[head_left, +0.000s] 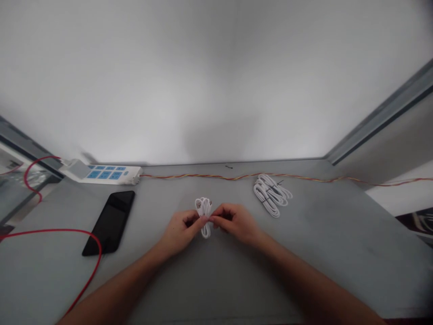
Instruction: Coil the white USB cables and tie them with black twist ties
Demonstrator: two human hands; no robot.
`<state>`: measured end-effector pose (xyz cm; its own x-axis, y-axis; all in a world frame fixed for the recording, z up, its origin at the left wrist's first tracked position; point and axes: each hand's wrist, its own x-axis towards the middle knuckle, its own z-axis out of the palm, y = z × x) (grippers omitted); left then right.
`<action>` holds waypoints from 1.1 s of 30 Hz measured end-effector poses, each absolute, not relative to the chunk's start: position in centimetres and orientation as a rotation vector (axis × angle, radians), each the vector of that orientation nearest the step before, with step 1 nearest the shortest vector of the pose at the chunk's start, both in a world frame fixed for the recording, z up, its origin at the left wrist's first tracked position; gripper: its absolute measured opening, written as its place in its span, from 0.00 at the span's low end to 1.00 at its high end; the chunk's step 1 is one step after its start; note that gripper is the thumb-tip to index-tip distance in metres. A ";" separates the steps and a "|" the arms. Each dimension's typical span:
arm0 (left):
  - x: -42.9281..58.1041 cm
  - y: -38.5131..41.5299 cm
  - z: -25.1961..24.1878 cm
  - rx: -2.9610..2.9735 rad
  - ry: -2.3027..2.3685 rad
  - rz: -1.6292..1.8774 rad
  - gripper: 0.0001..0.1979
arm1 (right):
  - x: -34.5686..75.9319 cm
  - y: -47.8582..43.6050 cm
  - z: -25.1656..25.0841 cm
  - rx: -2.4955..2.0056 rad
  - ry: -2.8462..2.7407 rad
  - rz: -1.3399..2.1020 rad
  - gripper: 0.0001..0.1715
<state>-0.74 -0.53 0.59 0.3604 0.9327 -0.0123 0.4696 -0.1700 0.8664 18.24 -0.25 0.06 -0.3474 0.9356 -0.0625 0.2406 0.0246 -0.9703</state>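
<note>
A coiled white cable [204, 206] is held upright just above the grey table, in the middle of the head view. My left hand [182, 230] grips its bundle from the left, thumb across the front. From the other side my right hand [235, 221] pinches at the middle of the bundle with thumb and forefinger. Whatever lies between those right fingertips is too small to make out; it may be a tie. One plug end shows at the top of the coil.
Bundled white cables [272, 194] with dark ties lie to the right. A black phone [111, 221] lies left, with a red cable [98, 241] passing over it. Behind stands a power strip [108, 174] with a plugged-in adapter; a twisted red-yellow wire [216, 177] runs along the wall.
</note>
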 end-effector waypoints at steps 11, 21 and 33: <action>-0.7 -0.4 0.2 1.813 1.214 0.584 0.24 | 19.4 1.1 0.1 -1.312 -1.646 1.139 0.11; -0.7 -0.4 0.4 1.881 1.172 0.545 0.17 | 23.8 4.0 -0.3 -1.599 -1.688 0.851 0.14; -0.7 0.1 -0.5 1.513 1.160 0.637 0.24 | 21.6 2.8 0.5 -1.267 -1.487 1.356 0.18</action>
<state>-0.70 0.06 -0.49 0.3818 0.9061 -0.1821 0.3323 0.0492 0.9419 21.65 2.76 0.52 -0.2337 0.9681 -0.0907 0.1795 -0.0487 -0.9826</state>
